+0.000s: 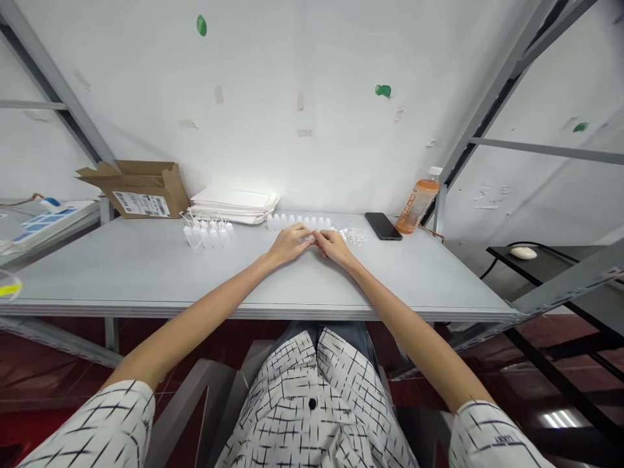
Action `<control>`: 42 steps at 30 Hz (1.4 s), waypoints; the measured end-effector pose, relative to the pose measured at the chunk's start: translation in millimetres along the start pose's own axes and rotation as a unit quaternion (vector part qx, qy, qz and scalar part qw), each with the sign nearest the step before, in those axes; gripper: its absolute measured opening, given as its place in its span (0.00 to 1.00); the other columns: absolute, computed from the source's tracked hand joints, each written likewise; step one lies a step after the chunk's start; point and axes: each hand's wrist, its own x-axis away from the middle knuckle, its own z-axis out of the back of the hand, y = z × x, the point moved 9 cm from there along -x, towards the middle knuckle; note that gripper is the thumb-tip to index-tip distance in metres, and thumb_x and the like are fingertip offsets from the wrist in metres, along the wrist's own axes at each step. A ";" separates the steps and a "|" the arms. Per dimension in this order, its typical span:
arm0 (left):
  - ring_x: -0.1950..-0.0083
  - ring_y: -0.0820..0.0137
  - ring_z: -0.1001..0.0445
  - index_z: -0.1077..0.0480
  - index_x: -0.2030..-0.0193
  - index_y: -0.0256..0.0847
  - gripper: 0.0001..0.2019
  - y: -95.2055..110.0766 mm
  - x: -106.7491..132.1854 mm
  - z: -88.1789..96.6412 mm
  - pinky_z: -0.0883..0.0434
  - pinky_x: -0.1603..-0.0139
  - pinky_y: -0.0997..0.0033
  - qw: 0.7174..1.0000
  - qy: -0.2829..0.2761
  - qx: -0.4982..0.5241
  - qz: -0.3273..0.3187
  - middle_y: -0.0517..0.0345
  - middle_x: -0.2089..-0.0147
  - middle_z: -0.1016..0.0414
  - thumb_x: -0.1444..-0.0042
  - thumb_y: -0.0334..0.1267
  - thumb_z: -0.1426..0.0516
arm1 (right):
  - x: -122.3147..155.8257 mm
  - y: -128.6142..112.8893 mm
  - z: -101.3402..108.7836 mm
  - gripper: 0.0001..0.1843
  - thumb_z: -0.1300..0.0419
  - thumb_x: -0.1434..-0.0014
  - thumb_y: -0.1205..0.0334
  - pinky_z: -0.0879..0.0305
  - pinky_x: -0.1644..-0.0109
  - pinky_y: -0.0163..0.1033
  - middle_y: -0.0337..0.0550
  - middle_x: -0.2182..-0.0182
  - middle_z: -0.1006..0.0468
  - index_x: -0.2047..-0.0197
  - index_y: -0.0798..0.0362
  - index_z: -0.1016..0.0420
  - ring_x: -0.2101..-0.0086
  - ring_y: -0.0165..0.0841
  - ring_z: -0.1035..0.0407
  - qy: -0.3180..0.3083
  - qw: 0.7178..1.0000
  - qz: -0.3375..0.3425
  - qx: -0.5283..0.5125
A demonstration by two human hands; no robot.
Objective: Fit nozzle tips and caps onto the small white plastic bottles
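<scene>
White plastic bottle bodies (298, 222) are being stood in a close upright row near the far edge of the grey counter (121, 276), just beyond both hands. L hand (289, 244) and R hand (335, 249) are being held together at ctr, fingers curled inward, tips touching or nearly so. Neither hand is being held fully open. A small white piece appears to be pinched at the fingertips, but it is being obscured by the fingers, so the grip can't be confirmed.

Loose white pcs (355, 237) are being left in a small heap just R of R hand. A cluster of translucent nozzle-tipped bottles (208, 234) is being left to the L, apparently assembled. Judged status: cluster appears done; row and loose pcs appear outstanding; exact qtys not countable.

A cardboard box (141, 192), a stack of white trays (233, 205), a black phone (383, 225) and an orange-filled bottle (416, 203) are being left along the far edge, not in contact w/ hands. Row's lower part is being partly blocked by hands. Loose pcs' shape is hard to make out at this res. Box contents are not being shown.
</scene>
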 end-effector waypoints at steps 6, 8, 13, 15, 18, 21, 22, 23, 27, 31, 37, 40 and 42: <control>0.62 0.66 0.27 0.23 0.57 0.35 0.14 4.3 -3.3 -7.0 0.35 0.64 0.70 0.998 -0.043 -0.025 -0.034 0.50 0.60 0.24 0.39 0.45 0.41 | 0.0 10.5 2.8 0.28 0.47 0.38 0.38 0.46 0.74 0.35 0.33 0.87 0.40 0.80 0.50 0.41 0.83 0.27 0.44 0.013 0.998 -0.010 -0.062; 0.64 0.66 0.28 0.23 0.58 0.36 0.13 1.4 -2.3 -6.7 0.35 0.65 0.70 0.999 -0.044 -0.012 -0.022 0.52 0.63 0.24 0.40 0.45 0.40 | -0.4 12.7 3.1 0.28 0.47 0.38 0.38 0.47 0.74 0.35 0.33 0.88 0.40 0.80 0.50 0.40 0.82 0.28 0.44 0.039 0.997 -0.024 -0.056; 0.66 0.68 0.28 0.23 0.55 0.36 0.12 -9.6 4.8 -5.2 0.34 0.65 0.70 0.999 -0.031 0.020 0.017 0.53 0.64 0.24 0.40 0.42 0.41 | -5.7 10.2 -2.2 0.26 0.46 0.39 0.42 0.48 0.74 0.35 0.34 0.87 0.41 0.81 0.50 0.41 0.80 0.28 0.44 0.055 0.997 -0.029 -0.052; 0.65 0.68 0.27 0.23 0.52 0.37 0.14 -15.9 6.6 -5.1 0.33 0.66 0.71 0.998 -0.019 0.054 0.041 0.52 0.61 0.22 0.40 0.42 0.41 | -8.4 9.7 -2.7 0.25 0.47 0.39 0.44 0.49 0.73 0.35 0.34 0.86 0.42 0.81 0.50 0.41 0.79 0.28 0.45 0.060 0.996 -0.030 -0.053; 0.64 0.68 0.26 0.24 0.50 0.37 0.16 -22.9 5.3 -4.2 0.31 0.68 0.73 0.991 0.006 0.105 0.083 0.51 0.58 0.20 0.41 0.42 0.41 | -10.4 11.1 -1.4 0.24 0.46 0.40 0.46 0.49 0.72 0.36 0.33 0.85 0.42 0.81 0.50 0.41 0.79 0.28 0.45 0.071 0.994 -0.039 -0.067; 0.67 0.70 0.27 0.22 0.56 0.37 0.14 -21.4 -1.4 -6.2 0.32 0.69 0.73 0.985 0.002 0.132 0.111 0.52 0.61 0.19 0.43 0.44 0.39 | -7.8 13.2 6.2 0.24 0.45 0.42 0.48 0.50 0.72 0.36 0.33 0.85 0.45 0.82 0.50 0.45 0.78 0.27 0.48 0.113 0.989 -0.052 -0.079; 0.69 0.71 0.28 0.22 0.58 0.37 0.13 -19.3 -4.2 -7.7 0.32 0.70 0.73 0.983 -0.007 0.140 0.115 0.53 0.63 0.19 0.44 0.44 0.38 | -6.1 13.3 9.7 0.24 0.45 0.42 0.48 0.50 0.72 0.36 0.32 0.84 0.46 0.83 0.50 0.47 0.78 0.27 0.49 0.130 0.987 -0.054 -0.080; 0.70 0.72 0.29 0.21 0.60 0.36 0.13 -17.4 -6.9 -9.1 0.33 0.70 0.73 0.981 -0.016 0.150 0.119 0.54 0.65 0.20 0.45 0.45 0.38 | -4.3 13.2 12.7 0.25 0.45 0.42 0.47 0.51 0.72 0.36 0.32 0.84 0.47 0.83 0.50 0.48 0.78 0.27 0.50 0.146 0.984 -0.055 -0.082; 0.72 0.72 0.31 0.21 0.63 0.35 0.15 -19.2 -9.8 -12.5 0.35 0.71 0.74 0.967 -0.028 0.201 0.154 0.55 0.69 0.21 0.46 0.47 0.37 | -1.4 12.2 13.9 0.27 0.47 0.41 0.44 0.51 0.71 0.36 0.32 0.83 0.48 0.83 0.50 0.47 0.78 0.27 0.50 0.146 0.984 -0.053 -0.086; 0.70 0.71 0.31 0.20 0.62 0.35 0.17 -30.8 -0.4 -19.4 0.33 0.71 0.73 0.936 -0.050 0.276 0.214 0.53 0.67 0.21 0.48 0.48 0.36 | -3.1 11.7 5.7 0.27 0.48 0.40 0.43 0.52 0.72 0.36 0.32 0.83 0.48 0.83 0.50 0.47 0.78 0.27 0.50 0.108 0.991 -0.052 -0.064; 0.73 0.73 0.32 0.20 0.60 0.35 0.17 -35.4 9.3 -30.4 0.32 0.70 0.72 0.881 -0.085 0.376 0.274 0.55 0.68 0.22 0.50 0.47 0.35 | -3.0 11.3 0.0 0.27 0.49 0.38 0.42 0.52 0.72 0.36 0.33 0.83 0.47 0.82 0.50 0.46 0.78 0.27 0.50 0.085 0.993 -0.062 -0.044; 0.72 0.73 0.32 0.20 0.61 0.35 0.16 -34.7 9.6 -28.9 0.32 0.70 0.72 0.873 -0.075 0.390 0.284 0.55 0.67 0.22 0.51 0.46 0.35 | -1.3 11.0 -0.4 0.27 0.49 0.38 0.42 0.51 0.72 0.36 0.33 0.82 0.46 0.81 0.50 0.46 0.77 0.27 0.49 0.084 0.993 -0.066 -0.047; 0.75 0.75 0.34 0.20 0.60 0.35 0.17 -35.5 11.1 -28.9 0.34 0.73 0.74 0.867 -0.085 0.391 0.297 0.56 0.70 0.23 0.50 0.47 0.35 | -0.5 10.3 -2.1 0.27 0.49 0.37 0.42 0.50 0.72 0.36 0.34 0.82 0.45 0.81 0.50 0.46 0.77 0.28 0.49 0.078 0.994 -0.066 -0.046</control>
